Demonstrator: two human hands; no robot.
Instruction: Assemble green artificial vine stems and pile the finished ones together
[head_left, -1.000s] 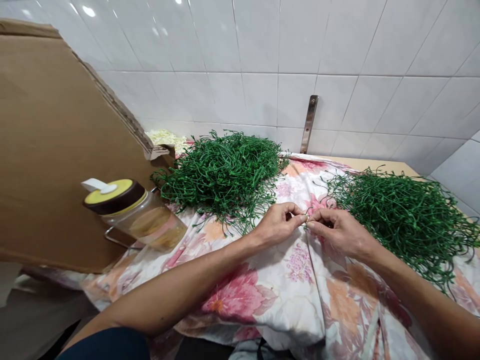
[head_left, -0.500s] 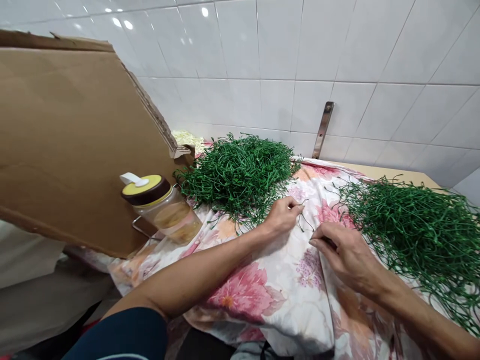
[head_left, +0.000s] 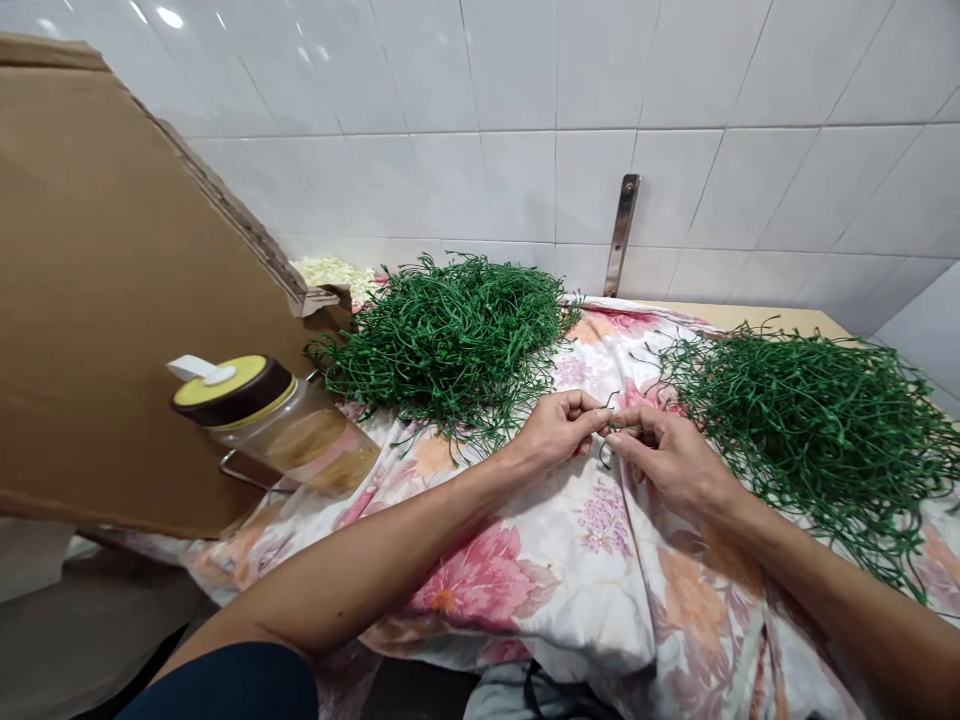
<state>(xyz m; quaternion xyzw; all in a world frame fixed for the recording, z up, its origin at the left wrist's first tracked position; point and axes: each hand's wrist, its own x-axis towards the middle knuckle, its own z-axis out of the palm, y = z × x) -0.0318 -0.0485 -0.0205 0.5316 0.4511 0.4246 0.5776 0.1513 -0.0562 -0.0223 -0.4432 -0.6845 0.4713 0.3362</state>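
Observation:
Over the floral cloth point(head_left: 540, 600), my left hand point(head_left: 562, 428) pinches a thin green stem point(head_left: 605, 455) between thumb and fingers. My right hand point(head_left: 671, 455) meets it fingertip to fingertip, its thumb and forefinger closed on the same stem. Short dark ends of the stem stick out above and below the fingers; the rest is hidden. Beyond my left hand lies a heap of thin, curly green stems point(head_left: 457, 340) with small knobs at their ends. A second heap of green stems point(head_left: 825, 430) spreads to the right of my right hand.
At the left stands a large cardboard sheet point(head_left: 112, 300). Before it, a clear jar point(head_left: 315, 450) with a yellow and brown lid leans in a wire holder. Pale yellow pieces point(head_left: 334, 275) lie behind the left heap. A metal bracket point(head_left: 622, 235) is fixed to the tiled wall point(head_left: 517, 185).
My right hand has moved left and up to meet my left hand at the stem. The hands were apart before. The view has shifted slightly to the right.

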